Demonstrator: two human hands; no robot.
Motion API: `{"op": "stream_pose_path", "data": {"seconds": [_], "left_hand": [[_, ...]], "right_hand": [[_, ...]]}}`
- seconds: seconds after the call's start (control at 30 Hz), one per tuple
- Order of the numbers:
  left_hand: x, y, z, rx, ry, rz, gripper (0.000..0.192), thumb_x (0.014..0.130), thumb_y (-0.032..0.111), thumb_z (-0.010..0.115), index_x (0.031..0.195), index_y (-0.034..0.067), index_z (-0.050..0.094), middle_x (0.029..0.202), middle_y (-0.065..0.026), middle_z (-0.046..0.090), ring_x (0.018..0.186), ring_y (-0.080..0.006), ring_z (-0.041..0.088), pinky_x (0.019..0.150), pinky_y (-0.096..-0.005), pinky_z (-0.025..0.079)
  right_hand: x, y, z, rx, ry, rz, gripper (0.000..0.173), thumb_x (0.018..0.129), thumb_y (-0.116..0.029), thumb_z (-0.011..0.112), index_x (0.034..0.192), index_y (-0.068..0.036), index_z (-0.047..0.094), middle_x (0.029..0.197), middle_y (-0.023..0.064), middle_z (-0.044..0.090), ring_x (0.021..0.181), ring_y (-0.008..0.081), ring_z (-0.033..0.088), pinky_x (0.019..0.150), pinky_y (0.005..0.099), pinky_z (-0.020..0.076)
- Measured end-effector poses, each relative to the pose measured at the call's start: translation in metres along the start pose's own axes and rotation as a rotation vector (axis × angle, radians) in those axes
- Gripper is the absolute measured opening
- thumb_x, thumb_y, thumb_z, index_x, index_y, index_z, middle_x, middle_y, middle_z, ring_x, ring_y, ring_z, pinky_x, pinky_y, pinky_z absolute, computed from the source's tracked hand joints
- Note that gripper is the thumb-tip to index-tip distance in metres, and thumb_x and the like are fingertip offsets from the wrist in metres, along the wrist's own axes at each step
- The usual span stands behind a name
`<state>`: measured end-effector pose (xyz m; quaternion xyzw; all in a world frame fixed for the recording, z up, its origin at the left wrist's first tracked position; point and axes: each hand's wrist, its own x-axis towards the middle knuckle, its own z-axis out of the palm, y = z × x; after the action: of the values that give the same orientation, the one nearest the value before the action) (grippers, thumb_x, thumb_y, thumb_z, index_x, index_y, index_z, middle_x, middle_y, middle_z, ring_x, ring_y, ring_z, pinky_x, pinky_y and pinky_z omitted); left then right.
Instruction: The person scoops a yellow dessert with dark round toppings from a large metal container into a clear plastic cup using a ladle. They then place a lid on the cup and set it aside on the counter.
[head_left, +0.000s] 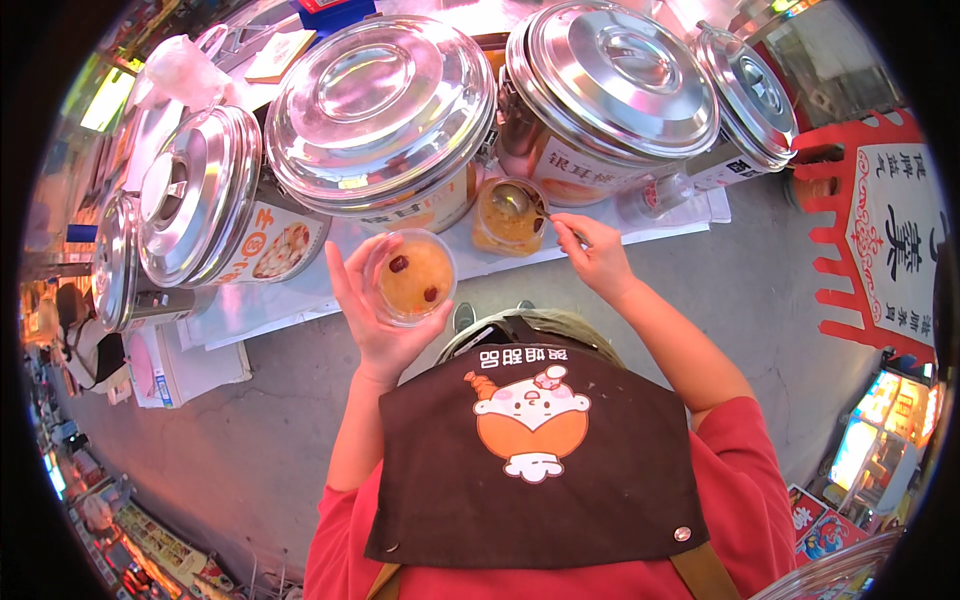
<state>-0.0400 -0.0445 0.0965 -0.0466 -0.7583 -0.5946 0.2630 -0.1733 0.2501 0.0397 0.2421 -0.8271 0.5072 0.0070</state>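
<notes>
My left hand (390, 307) grips a clear plastic cup (416, 277) of yellow-orange dessert soup, with two dark red dates at its surface. The cup is held up in front of the table's edge. My right hand (596, 247) pinches the handle of a metal spoon (512, 201). The spoon's bowl rests over a clear tub (510, 238) that holds similar yellow soup with dark red pieces. That tub stands on the table edge between two large lidded steel pots, the left one (382, 105) and the right one (615, 82).
Smaller lidded steel pots stand at the left (199, 195) and far right (750, 97). A clear empty cup (656, 196) lies on the white table covering (262, 315). A red-edged banner (885, 240) hangs at right. A white box (202, 367) is below the table's left end.
</notes>
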Motion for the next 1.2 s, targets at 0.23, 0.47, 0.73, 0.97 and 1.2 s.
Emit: {"op": "stream_pose_path", "data": {"seconds": [0.23,0.47,0.73,0.97,1.2], "left_hand": [[0.001,-0.006,0.005,0.002,-0.012,0.018,0.139,0.067,0.002,0.092,0.167,0.010,-0.004,0.149,-0.0162,0.044,0.134,-0.0319,0.053,0.116,-0.0486,0.043],[0.000,-0.012,0.013,-0.023,0.007,0.022,0.134,0.069,0.003,0.090,0.168,0.011,-0.001,0.147,-0.0167,0.046,0.134,-0.0325,0.055,0.117,-0.0486,0.042],[0.008,-0.033,0.025,-0.012,-0.018,0.085,0.132,0.069,0.001,0.089,0.167,0.009,0.001,0.146,-0.0174,0.046,0.134,-0.0329,0.055,0.116,-0.0486,0.043],[0.013,-0.058,0.042,0.010,0.005,0.080,0.133,0.067,0.000,0.091,0.166,0.007,0.001,0.145,-0.0167,0.047,0.133,-0.0322,0.056,0.116,-0.0477,0.044],[0.013,-0.078,0.062,-0.010,-0.027,0.020,0.131,0.069,0.003,0.092,0.166,0.005,0.004,0.144,-0.0161,0.048,0.131,-0.0315,0.057,0.114,-0.0461,0.046]], "right_hand": [[0.003,0.015,0.017,0.424,0.072,0.435,0.025,0.106,-0.016,0.063,0.118,0.006,0.069,0.096,0.0174,0.075,0.077,0.0203,0.074,0.069,0.0314,0.0616],[0.005,0.005,-0.019,0.617,0.261,0.616,0.029,0.107,-0.020,0.061,0.115,0.008,0.066,0.091,0.0208,0.073,0.074,0.0242,0.075,0.069,0.0342,0.0635],[-0.005,0.002,-0.036,0.616,0.283,0.595,0.029,0.107,-0.019,0.061,0.116,0.008,0.066,0.091,0.0209,0.073,0.074,0.0242,0.075,0.069,0.0345,0.0634],[-0.017,-0.013,-0.052,0.624,0.341,0.601,0.032,0.107,-0.020,0.061,0.118,0.010,0.066,0.093,0.0218,0.075,0.076,0.0228,0.075,0.068,0.0305,0.0624],[-0.011,-0.088,-0.094,0.539,0.364,0.472,0.032,0.108,-0.021,0.061,0.116,0.009,0.068,0.090,0.0210,0.074,0.074,0.0231,0.075,0.067,0.0315,0.0620]]}}
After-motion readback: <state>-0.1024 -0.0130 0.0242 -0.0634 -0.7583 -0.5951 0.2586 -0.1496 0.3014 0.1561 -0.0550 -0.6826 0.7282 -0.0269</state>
